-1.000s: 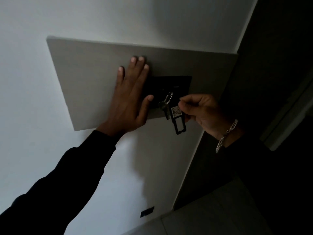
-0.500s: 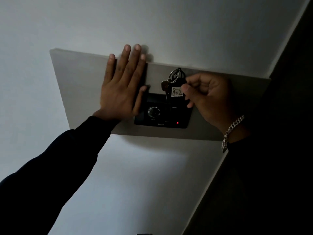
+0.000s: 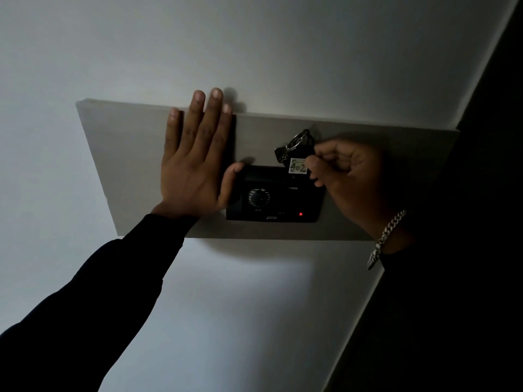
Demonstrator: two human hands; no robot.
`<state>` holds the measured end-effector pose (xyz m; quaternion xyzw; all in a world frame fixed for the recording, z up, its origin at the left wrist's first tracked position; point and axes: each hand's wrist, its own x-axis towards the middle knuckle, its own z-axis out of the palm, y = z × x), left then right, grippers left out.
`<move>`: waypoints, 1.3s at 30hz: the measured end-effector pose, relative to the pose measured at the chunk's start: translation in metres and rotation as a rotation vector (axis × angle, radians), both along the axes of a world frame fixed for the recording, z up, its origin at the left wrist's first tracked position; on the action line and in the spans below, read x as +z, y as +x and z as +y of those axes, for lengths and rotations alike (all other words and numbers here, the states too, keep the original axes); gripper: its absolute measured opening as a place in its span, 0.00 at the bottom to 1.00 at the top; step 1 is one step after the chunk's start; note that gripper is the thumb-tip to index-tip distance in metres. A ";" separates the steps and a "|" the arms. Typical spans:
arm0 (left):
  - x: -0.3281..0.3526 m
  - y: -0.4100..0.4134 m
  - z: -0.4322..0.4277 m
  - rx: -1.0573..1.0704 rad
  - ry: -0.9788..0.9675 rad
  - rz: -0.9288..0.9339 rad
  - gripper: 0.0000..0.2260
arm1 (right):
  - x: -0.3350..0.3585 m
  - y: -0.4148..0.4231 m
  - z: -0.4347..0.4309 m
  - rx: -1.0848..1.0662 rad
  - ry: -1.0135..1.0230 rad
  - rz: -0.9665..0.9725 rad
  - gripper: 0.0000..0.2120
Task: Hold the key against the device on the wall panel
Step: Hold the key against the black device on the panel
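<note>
Right hand point(image 3: 343, 174) pinches key tag point(image 3: 297, 166) at device's point(image 3: 274, 193) top edge; left hand point(image 3: 195, 162) lies flat, fingers spread, holding nothing, on panel point(image 3: 127, 154). Prob. best to keep tag flat vs. the black face & hold steady w/ the pinch firm.

Your open ground: bare left part of pale grey rectangular wall panel point(image 3: 124, 154); plain white wall point(image 3: 254, 43) above and below it.
Your obstacles: flat left hand point(image 3: 195, 165) beside black boxy device point(image 3: 278, 198), thumb touching it; right hand point(image 3: 346, 176) with tagged key bunch point(image 3: 295, 154) over device's upper right; dark wall close at right.
</note>
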<state>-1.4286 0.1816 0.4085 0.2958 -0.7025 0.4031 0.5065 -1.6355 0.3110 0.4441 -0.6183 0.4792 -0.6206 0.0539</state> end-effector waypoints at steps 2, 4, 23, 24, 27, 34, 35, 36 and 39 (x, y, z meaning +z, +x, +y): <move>-0.001 0.001 0.000 0.007 0.000 0.005 0.31 | -0.003 0.002 0.000 -0.058 -0.002 0.054 0.06; -0.002 0.001 0.000 0.006 0.007 0.004 0.31 | -0.007 0.001 0.001 -0.116 0.009 0.093 0.02; 0.003 0.003 0.002 -0.013 0.002 0.014 0.30 | 0.072 0.013 0.007 -0.217 0.008 1.015 0.07; 0.003 0.003 0.002 -0.016 0.002 0.014 0.30 | 0.069 0.012 0.006 -0.209 -0.021 0.966 0.07; 0.003 0.002 0.002 -0.019 0.003 0.014 0.30 | 0.056 0.007 0.008 -0.188 -0.138 0.722 0.07; 0.002 0.002 0.002 0.019 0.002 0.007 0.31 | 0.035 0.003 0.000 -0.142 -0.228 0.479 0.07; 0.002 0.002 0.002 0.025 0.004 0.000 0.31 | 0.033 0.003 -0.001 -0.133 -0.238 0.471 0.07; 0.002 0.002 0.002 0.032 0.004 -0.004 0.31 | 0.033 0.003 -0.002 -0.125 -0.246 0.465 0.07; 0.001 0.004 0.001 0.053 0.001 -0.020 0.33 | 0.032 0.003 -0.004 -0.105 -0.256 0.446 0.06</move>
